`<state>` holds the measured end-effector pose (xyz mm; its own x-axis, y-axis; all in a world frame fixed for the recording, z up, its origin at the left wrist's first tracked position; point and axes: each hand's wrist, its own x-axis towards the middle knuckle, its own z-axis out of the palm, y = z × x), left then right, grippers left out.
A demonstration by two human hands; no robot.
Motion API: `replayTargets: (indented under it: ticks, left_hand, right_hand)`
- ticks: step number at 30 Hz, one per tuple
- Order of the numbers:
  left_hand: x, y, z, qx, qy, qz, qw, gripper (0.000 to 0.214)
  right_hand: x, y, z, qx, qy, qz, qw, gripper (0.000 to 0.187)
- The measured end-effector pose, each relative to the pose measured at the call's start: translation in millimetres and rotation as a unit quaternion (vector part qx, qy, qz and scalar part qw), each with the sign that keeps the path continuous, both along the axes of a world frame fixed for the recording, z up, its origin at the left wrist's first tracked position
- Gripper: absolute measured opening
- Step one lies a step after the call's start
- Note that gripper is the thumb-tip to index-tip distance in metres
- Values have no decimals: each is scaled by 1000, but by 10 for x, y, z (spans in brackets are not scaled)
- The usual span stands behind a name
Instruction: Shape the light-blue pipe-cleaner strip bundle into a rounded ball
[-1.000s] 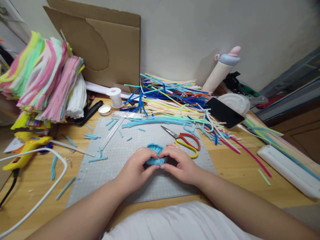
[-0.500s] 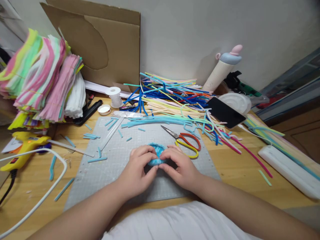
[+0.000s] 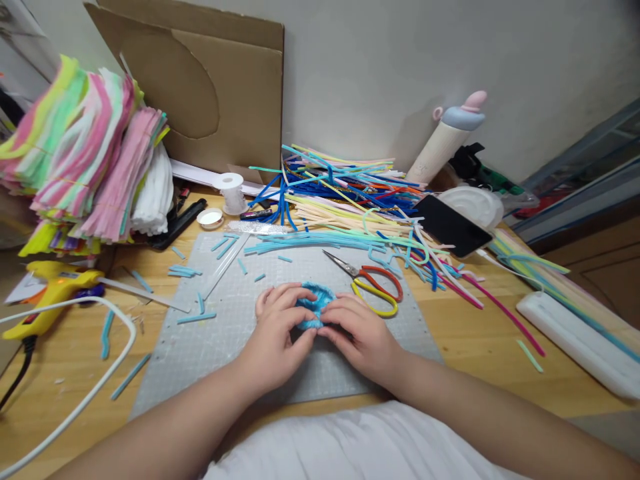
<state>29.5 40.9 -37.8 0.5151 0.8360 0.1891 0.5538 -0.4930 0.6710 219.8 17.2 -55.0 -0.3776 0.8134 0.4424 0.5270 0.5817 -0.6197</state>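
Both my hands meet over a small blue fuzzy coil of pipe cleaner (image 3: 314, 304) above the grey cutting mat (image 3: 210, 340). My left hand (image 3: 275, 340) pinches its left side with curled fingers. My right hand (image 3: 357, 333) grips its right side, thumb and fingers pressed on it. Most of the coil's lower part is hidden between my fingers.
Red and yellow scissors (image 3: 370, 283) lie just right of my hands. A heap of coloured pipe cleaners (image 3: 345, 200) fills the back. Bundles (image 3: 90, 153) stack at left, a yellow glue gun (image 3: 50, 293) and white cable near them. Phone (image 3: 450, 223), bottle (image 3: 445, 137), cardboard (image 3: 210, 87) behind.
My hands have shifted slightly forward on the mat with the blue coil, and the fingers have reworked their grip around it.
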Motion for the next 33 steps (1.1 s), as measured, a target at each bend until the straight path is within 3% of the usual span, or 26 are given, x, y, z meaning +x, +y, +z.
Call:
replayTargets:
  ticks: [6,19,25,33]
  left_hand:
    - [-12,10,-4,-3,7,-23,1000,14]
    - [6,3,-30,6,-5,-2,1000,13]
    - [2,-7,-38,2,1,6,1000,14]
    - [39,-6,-29,1,-7,21,1000,10]
  right_hand:
    - [-17,-29,-34,55,-19,-15,998,10]
    - [-12,-4,20,14,-37,-35,999,5]
    - [81,56,30,-15,-51,43,998,15]
    - [48,59,24,-2,-11,26,1000,10]
